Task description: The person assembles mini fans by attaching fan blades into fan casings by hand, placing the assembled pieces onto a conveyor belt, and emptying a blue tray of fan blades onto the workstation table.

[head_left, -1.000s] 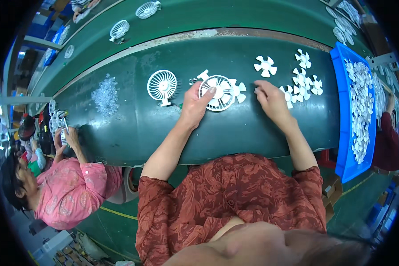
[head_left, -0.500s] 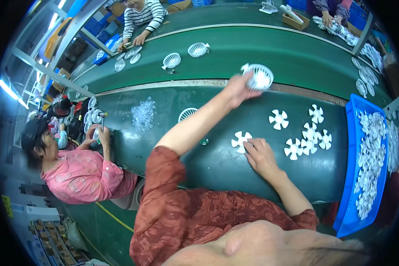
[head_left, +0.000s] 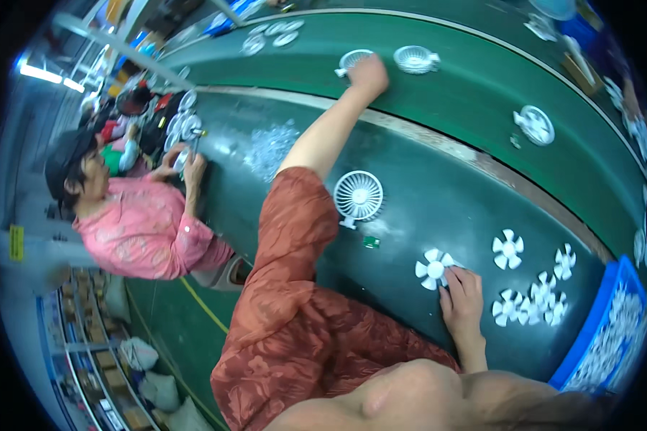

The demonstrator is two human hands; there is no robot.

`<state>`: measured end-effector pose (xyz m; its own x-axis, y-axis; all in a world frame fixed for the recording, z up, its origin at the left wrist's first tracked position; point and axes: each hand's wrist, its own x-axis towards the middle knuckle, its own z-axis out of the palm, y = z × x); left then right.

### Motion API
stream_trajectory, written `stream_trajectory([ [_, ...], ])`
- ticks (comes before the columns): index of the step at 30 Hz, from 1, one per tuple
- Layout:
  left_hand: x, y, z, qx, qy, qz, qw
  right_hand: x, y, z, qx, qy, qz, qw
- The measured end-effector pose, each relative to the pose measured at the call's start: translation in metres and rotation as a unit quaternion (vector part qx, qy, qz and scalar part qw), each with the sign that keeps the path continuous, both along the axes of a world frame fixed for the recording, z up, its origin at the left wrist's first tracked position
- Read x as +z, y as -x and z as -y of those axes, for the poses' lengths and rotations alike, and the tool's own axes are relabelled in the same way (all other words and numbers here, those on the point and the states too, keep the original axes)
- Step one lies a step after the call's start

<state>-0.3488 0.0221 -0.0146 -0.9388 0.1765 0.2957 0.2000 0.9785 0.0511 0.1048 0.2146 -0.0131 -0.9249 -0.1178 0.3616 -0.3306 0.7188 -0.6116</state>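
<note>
Since earlier, left hand (head_left: pixel 367 72) reached farther, grip closed on white fan grille (head_left: pixel 354 60); right hand (head_left: pixel 462 298) open on impeller (head_left: pixel 434 269).

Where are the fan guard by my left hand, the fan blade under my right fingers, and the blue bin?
white fan guard (head_left: pixel 354 60), head view, on its round grille beside the left hand (head_left: pixel 369 73).
white fan blade (head_left: pixel 433 269), head view, on its hub, touching the right hand (head_left: pixel 464 302).
blue bin (head_left: pixel 588 336), head view, on its near wall.

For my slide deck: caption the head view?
Left hand at fan grille on belt; right hand touches white impeller.
</note>
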Motion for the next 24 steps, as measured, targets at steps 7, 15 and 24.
stream_trajectory([
  [7, -0.011, -0.004, -0.086, -0.176, -0.056, -0.018, 0.983, -0.004, 0.006, 0.005, -0.010, 0.003, 0.003, 1.000],
  [15, 0.031, -0.097, -0.063, -0.298, -0.115, -0.072, 0.945, -0.004, 0.003, 0.004, -0.015, 0.013, -0.011, 1.000],
  [24, 0.014, -0.201, 0.082, -0.262, -0.074, -0.070, 0.960, -0.005, 0.005, 0.005, -0.015, -0.015, -0.012, 1.000],
])
